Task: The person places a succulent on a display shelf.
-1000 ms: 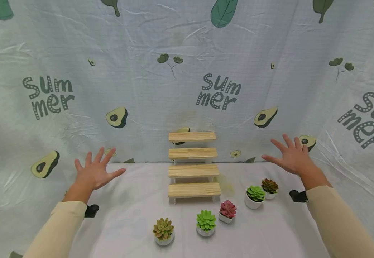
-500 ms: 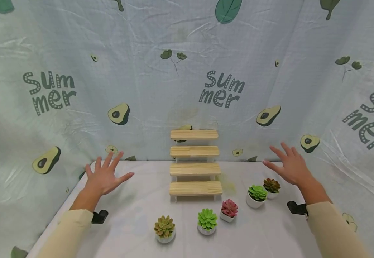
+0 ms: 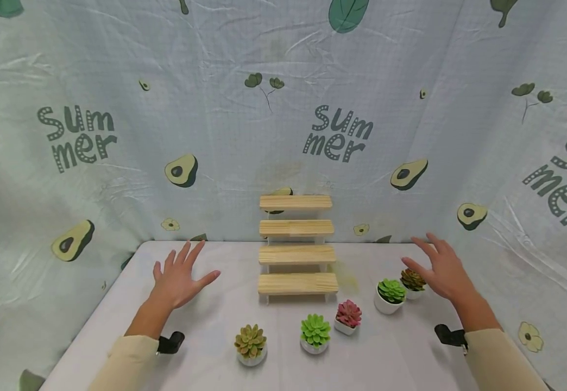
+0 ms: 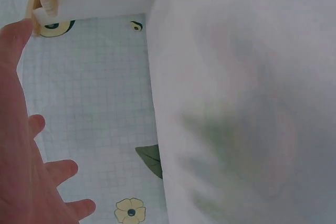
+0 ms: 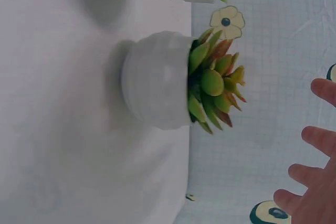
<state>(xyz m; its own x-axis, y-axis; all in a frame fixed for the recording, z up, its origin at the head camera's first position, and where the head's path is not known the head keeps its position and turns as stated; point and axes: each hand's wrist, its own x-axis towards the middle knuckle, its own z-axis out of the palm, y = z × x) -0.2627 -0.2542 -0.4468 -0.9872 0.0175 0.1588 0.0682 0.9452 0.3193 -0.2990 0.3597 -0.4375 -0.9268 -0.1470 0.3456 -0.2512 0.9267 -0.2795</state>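
My left hand (image 3: 177, 282) is spread over the left part of the table, holding nothing. To the right, my right hand (image 3: 448, 271) hovers with fingers apart, nearest a brownish-green potted succulent (image 3: 413, 281), which it partly overlaps in the head view. That plant's white pot (image 5: 157, 80) fills the middle of the right wrist view. Beside it stands a bright green succulent (image 3: 390, 296) in a white pot. Nearer the front are a red succulent (image 3: 347, 316), another green succulent (image 3: 315, 332) and an olive-yellow succulent (image 3: 250, 344), each in a small white pot.
A stepped wooden stand (image 3: 297, 255) with several pale shelves rises at the back centre of the white table (image 3: 215, 374). Behind hangs a pale cloth (image 3: 234, 136) printed with avocados and lettering. Black wrist straps (image 3: 170, 343) show at both sleeves.
My left hand has moved right and down in the head view, in over the table. My right hand has lowered a little toward the brownish-green succulent. The plants stand where they were.
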